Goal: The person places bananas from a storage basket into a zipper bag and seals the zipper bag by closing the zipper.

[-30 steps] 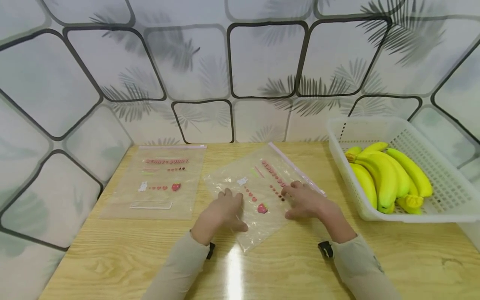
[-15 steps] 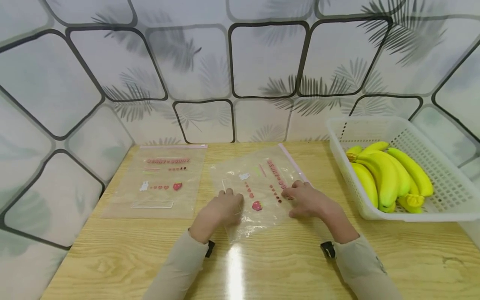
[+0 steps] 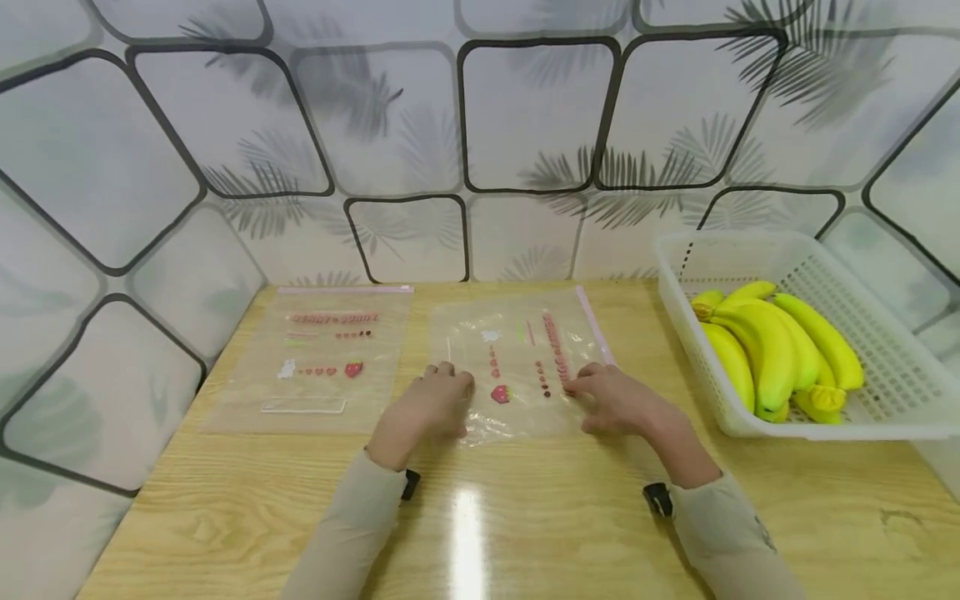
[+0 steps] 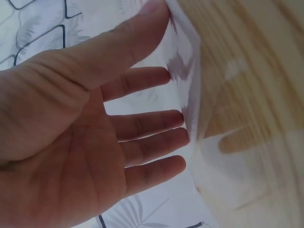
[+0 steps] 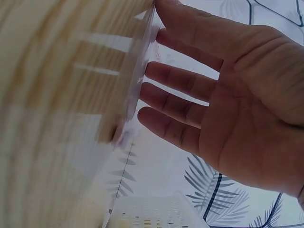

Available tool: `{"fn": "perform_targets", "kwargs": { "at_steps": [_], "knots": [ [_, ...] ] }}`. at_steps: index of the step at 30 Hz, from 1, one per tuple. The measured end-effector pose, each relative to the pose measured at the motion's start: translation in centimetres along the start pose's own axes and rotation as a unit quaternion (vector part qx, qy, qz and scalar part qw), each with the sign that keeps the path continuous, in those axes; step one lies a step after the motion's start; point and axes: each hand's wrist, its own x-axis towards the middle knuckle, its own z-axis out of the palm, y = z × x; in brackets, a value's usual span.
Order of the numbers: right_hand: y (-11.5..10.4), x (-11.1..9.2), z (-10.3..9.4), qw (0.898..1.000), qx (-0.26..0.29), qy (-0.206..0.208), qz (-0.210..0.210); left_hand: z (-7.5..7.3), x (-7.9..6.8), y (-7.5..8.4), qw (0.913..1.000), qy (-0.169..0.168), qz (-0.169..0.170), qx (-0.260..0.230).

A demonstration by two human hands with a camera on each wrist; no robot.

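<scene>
A clear zip bag (image 3: pixel 517 350) with a pink zip edge, red lettering and a strawberry print lies flat on the table, its zip side to the right. My left hand (image 3: pixel 429 408) rests its fingertips on the bag's left part. On the right part, near the lettering, the fingertips of my right hand (image 3: pixel 622 404) touch the plastic. Both wrist views show the left hand (image 4: pixel 95 128) and right hand (image 5: pixel 223 104) with fairly straight, spread fingers meeting the bag's surface. Left of it lies a matching zip bag (image 3: pixel 315 350), its zip edge at the back.
At the right stands a white perforated basket (image 3: pixel 900 400) holding several yellow bananas (image 3: pixel 780 350). The wooden table (image 3: pixel 570 533) ends at a patterned wall covering (image 3: pixel 525 117) at the back and left.
Under both hands the middle bag has turned counter-clockwise and now lies nearly square to the table. My left hand has moved slightly left and away from me; the right hand has barely moved.
</scene>
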Motion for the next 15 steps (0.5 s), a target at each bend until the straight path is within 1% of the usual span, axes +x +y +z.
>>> {"fn": "perform_targets", "kwargs": {
  "at_steps": [3,5,9,12,15],
  "knots": [
    [0.10,0.10,-0.02,0.999,-0.019,0.001,-0.030,-0.38,-0.05,-0.37,0.9999,0.001,-0.013,-0.011],
    [0.04,0.10,-0.04,0.999,-0.030,-0.005,-0.042,-0.50,-0.08,-0.52,0.9998,0.001,-0.015,-0.014],
    [-0.28,0.28,0.13,0.997,-0.041,0.001,-0.068,-0.60,-0.30,-0.85,0.9999,0.002,-0.012,-0.010],
    [-0.35,0.31,0.04,0.996,-0.049,0.004,-0.075,-0.75,-0.37,-0.73,0.9999,0.000,-0.012,-0.002],
    [-0.35,0.15,-0.01,0.996,-0.052,-0.005,-0.069,-0.55,-0.47,-0.51,1.0000,-0.005,-0.007,0.001]
  ]
}}
